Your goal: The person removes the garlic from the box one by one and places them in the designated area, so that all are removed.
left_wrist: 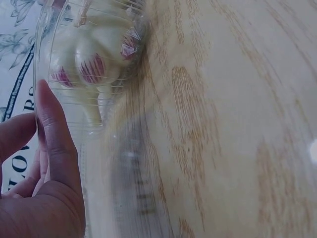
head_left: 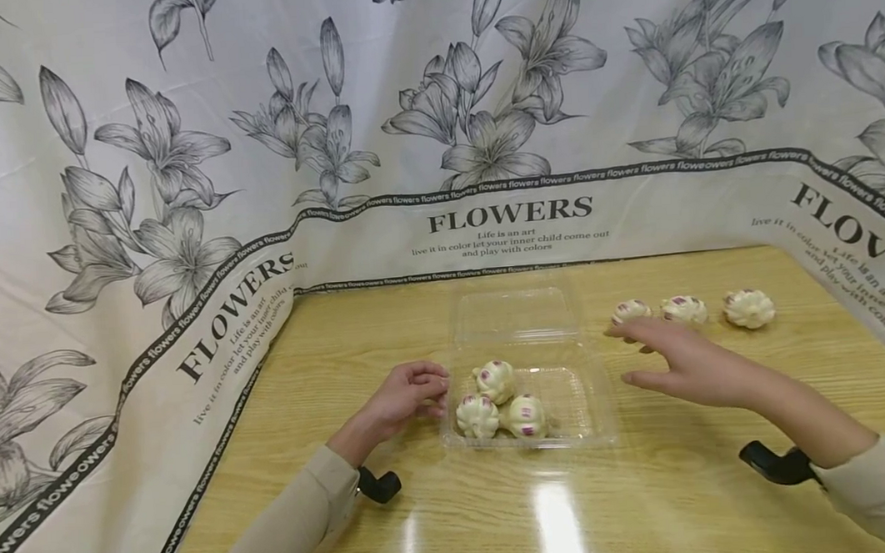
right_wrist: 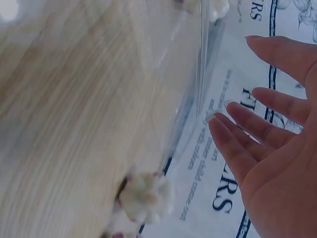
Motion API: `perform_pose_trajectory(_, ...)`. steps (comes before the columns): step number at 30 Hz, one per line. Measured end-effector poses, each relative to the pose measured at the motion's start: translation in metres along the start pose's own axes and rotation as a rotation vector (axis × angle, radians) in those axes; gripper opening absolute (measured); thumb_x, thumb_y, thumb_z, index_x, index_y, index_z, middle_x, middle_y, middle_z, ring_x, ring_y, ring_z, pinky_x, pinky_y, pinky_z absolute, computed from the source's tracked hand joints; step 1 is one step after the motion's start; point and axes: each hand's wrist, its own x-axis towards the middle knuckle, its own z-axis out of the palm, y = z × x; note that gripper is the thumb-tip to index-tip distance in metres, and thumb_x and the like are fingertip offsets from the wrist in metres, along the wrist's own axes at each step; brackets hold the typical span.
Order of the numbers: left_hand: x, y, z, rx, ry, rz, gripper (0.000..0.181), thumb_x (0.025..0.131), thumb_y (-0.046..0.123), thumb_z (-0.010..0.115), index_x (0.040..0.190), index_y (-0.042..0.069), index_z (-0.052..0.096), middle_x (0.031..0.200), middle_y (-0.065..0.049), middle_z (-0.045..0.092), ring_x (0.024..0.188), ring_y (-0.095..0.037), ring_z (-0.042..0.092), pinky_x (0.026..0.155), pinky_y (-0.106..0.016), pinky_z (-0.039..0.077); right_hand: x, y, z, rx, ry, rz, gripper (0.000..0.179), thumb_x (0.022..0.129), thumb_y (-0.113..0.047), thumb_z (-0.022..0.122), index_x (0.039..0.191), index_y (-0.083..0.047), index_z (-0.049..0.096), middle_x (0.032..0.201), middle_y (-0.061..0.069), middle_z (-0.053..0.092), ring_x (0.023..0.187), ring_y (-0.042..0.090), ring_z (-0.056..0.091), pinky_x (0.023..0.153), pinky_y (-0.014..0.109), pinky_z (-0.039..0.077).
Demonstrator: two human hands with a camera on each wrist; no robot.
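Note:
A clear plastic clamshell box (head_left: pixel 569 395) lies on the table with its lid (head_left: pixel 512 313) folded back. Inside its left part sit three garlic bulbs (head_left: pixel 495 381), cream with purple-pink patches. My left hand (head_left: pixel 407 398) pinches the left rim of the box between thumb and fingers; one bulb (left_wrist: pixel 94 54) shows through the wall in the left wrist view. To the right of the box, my right hand (head_left: pixel 691 364) hovers with fingers spread apart and nothing in it. Its fingertips overlap the nearest of three more bulbs (head_left: pixel 630 310) in the head view.
Two other garlic bulbs, a middle one (head_left: pixel 684 309) and a right one (head_left: pixel 749 308), continue the row at the back right. A white flower-printed cloth (head_left: pixel 515 222) hangs around the back and sides of the wooden table (head_left: pixel 395 521).

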Motion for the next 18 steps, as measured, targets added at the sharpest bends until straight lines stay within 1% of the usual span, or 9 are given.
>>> perform_pose_trajectory(5, -0.001, 0.001, 0.000, -0.002, 0.000, -0.003, 0.036, 0.104, 0.004, 0.058, 0.134, -0.014, 0.049, 0.092, -0.007, 0.065, 0.078, -0.015, 0.064, 0.071, -0.029, 0.061, 0.013, -0.012, 0.021, 0.097, -0.054, -0.053, 0.054, 0.096, -0.022, 0.074, 0.142, 0.000, 0.054, 0.138, 0.019, 0.059, 0.114, 0.036, 0.063, 0.092, 0.052, 0.058)
perform_pose_trajectory(8, -0.002, 0.002, 0.001, -0.004, 0.002, -0.006, 0.035, 0.104, 0.003, 0.058, 0.134, -0.014, 0.050, 0.093, -0.009, 0.065, 0.078, -0.015, 0.064, 0.071, -0.029, 0.062, 0.018, -0.017, 0.032, 0.142, -0.085, -0.059, 0.055, 0.097, -0.022, 0.074, 0.142, 0.001, 0.053, 0.138, 0.018, 0.059, 0.116, 0.036, 0.063, 0.095, 0.052, 0.057)
perform_pose_trajectory(12, -0.003, 0.002, 0.001, -0.005, 0.010, -0.004, 0.034, 0.103, 0.003, 0.059, 0.132, -0.013, 0.051, 0.094, -0.011, 0.065, 0.077, -0.015, 0.064, 0.071, -0.030, 0.062, 0.024, -0.021, 0.043, 0.192, -0.125, -0.083, 0.057, 0.096, -0.021, 0.074, 0.144, 0.001, 0.051, 0.139, 0.019, 0.057, 0.116, 0.039, 0.062, 0.095, 0.053, 0.057)
perform_pose_trajectory(18, -0.003, 0.001, 0.001, -0.001, 0.011, 0.000, 0.034, 0.103, 0.004, 0.059, 0.132, -0.013, 0.051, 0.093, -0.011, 0.065, 0.078, -0.015, 0.064, 0.072, -0.031, 0.062, 0.034, -0.025, 0.059, 0.231, -0.179, -0.115, 0.057, 0.094, -0.014, 0.076, 0.143, 0.001, 0.051, 0.141, 0.018, 0.057, 0.117, 0.038, 0.062, 0.094, 0.048, 0.058)
